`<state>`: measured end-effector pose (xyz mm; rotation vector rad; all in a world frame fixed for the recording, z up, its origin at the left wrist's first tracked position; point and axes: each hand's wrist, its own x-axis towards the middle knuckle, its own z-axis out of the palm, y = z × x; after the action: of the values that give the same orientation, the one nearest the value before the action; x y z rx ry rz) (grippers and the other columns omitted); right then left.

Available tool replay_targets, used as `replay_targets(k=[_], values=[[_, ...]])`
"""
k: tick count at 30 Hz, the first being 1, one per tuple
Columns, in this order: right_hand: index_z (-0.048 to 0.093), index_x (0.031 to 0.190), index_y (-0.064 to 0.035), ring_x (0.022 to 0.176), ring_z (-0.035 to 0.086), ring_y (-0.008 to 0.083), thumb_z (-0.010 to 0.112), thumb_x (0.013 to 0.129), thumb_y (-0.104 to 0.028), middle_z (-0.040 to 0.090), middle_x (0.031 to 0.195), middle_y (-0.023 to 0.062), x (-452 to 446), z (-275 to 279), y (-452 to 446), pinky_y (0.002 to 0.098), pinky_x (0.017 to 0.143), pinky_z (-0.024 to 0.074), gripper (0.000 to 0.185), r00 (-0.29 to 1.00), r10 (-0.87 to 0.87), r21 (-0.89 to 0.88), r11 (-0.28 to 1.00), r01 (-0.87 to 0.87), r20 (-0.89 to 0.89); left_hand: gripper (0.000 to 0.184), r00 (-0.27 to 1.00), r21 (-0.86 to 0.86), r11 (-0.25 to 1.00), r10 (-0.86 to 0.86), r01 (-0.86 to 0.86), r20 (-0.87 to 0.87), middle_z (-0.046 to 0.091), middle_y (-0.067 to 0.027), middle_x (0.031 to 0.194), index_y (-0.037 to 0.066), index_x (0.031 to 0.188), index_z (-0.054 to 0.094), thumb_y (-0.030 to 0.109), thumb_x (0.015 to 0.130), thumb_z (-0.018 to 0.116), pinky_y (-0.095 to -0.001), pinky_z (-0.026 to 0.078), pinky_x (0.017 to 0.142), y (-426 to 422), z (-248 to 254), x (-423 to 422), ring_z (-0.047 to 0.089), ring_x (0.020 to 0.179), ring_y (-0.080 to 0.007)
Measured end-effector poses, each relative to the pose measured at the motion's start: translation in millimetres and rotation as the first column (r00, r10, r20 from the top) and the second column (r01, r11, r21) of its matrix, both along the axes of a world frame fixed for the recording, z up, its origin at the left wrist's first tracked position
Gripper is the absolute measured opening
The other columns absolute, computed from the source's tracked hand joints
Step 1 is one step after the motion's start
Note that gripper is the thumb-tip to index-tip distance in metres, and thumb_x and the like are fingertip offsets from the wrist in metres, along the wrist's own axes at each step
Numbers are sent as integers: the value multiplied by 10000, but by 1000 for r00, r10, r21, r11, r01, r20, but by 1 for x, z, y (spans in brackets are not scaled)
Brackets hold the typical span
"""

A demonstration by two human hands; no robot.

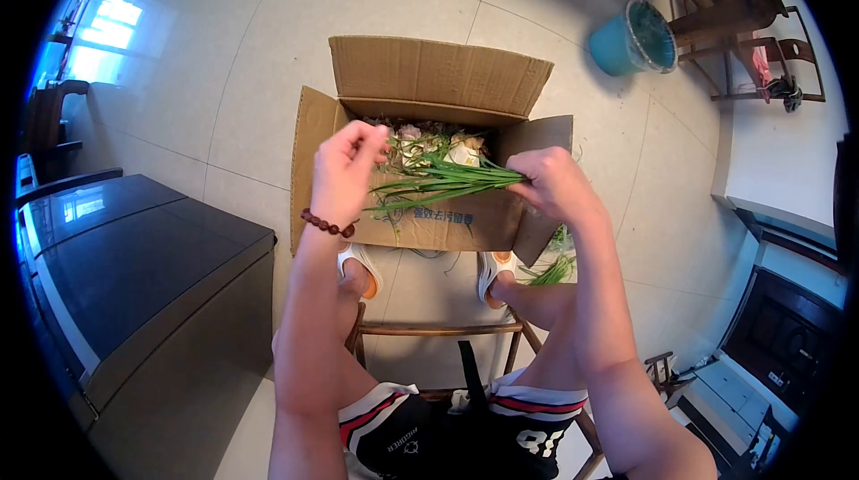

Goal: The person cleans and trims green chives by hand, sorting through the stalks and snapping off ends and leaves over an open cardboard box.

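In the head view, 1 bunch of green stalks (pixel 456 178) is gripped by the right hand (pixel 555 179) above the cardboard box (pixel 438 74). Over the box's left side, the left hand (pixel 349 162) is held with fingers curled; whether anything is pinched cannot be told.

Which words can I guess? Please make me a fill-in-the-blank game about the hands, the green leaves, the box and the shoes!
1. The ____ hand holds a bunch of green leaves.
2. A dark beaded bracelet goes around the ____ wrist.
3. The open box is made of brown ____.
4. The shoes on the floor are mostly the colour ____.

Missing words: right; left; cardboard; white.
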<state>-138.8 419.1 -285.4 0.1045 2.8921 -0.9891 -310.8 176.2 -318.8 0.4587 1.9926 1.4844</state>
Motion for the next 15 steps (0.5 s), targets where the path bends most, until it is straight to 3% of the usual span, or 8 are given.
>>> replay_targets(k=[2,6,8,9,11,12,14,15], values=[[586,784,-10,695,550,413,767,722,-74,571,719,187,1,1,1,454,608,446,201,999,-26,-17,1000,26,22,278,990,57,990,129,-133,64,614,17,739,14,827,627,218,1015,609,-217,464,702,-7,-6,-9,561,712,-57],[568,839,-16,788,603,409,756,766,-126,619,798,176,-1,7,0,483,672,488,230,997,5,17,1000,-7,79,285,981,-6,1000,29,-28,190,597,25,742,21,820,627,228,1016,610,-216,463,702,-15,-16,-11,545,720,-52],[572,831,-15,779,602,407,754,763,-115,616,792,173,-2,3,-1,477,667,489,218,999,36,19,999,-37,20,266,1000,-221,975,5,-4,6,641,9,813,8,879,666,228,1017,607,-219,475,728,-4,0,-4,576,790,-58],[572,831,-15,779,602,407,754,763,-115,616,792,173,-2,3,-1,477,667,489,218,999,37,19,999,-37,20,266,1000,-222,975,6,-4,6,641,9,813,8,879,666,228,1017,607,-219,475,728,1,-1,-1,576,790,-58],[573,829,-12,767,597,410,753,763,-104,611,782,174,-2,6,-3,470,659,484,213,999,-31,-49,998,32,25,208,977,66,979,197,-192,-79,695,-16,869,-3,964,712,190,993,640,-240,495,710,8,-2,4,589,768,-64],[573,829,-12,767,597,410,753,763,-104,611,782,174,-2,4,-3,470,659,484,213,999,-30,-50,998,31,25,208,977,65,979,198,-193,-80,695,-16,869,-3,964,712,190,993,640,-240,495,710,6,2,3,589,768,-64],[578,830,-8,745,588,407,750,770,-98,600,770,179,0,-1,2,460,644,472,204,997,-70,-98,993,67,-27,250,998,62,998,-32,29,61,706,-43,979,-25,1063,698,200,1018,598,-246,501,847,1,12,1,629,930,-89],[578,830,-8,745,588,407,750,770,-98,600,770,179,0,-1,3,460,644,472,204,997,-69,-97,993,66,-27,250,998,62,998,-32,28,61,706,-43,979,-25,1063,698,200,1018,598,-246,501,847,1,15,1,629,930,-89]])
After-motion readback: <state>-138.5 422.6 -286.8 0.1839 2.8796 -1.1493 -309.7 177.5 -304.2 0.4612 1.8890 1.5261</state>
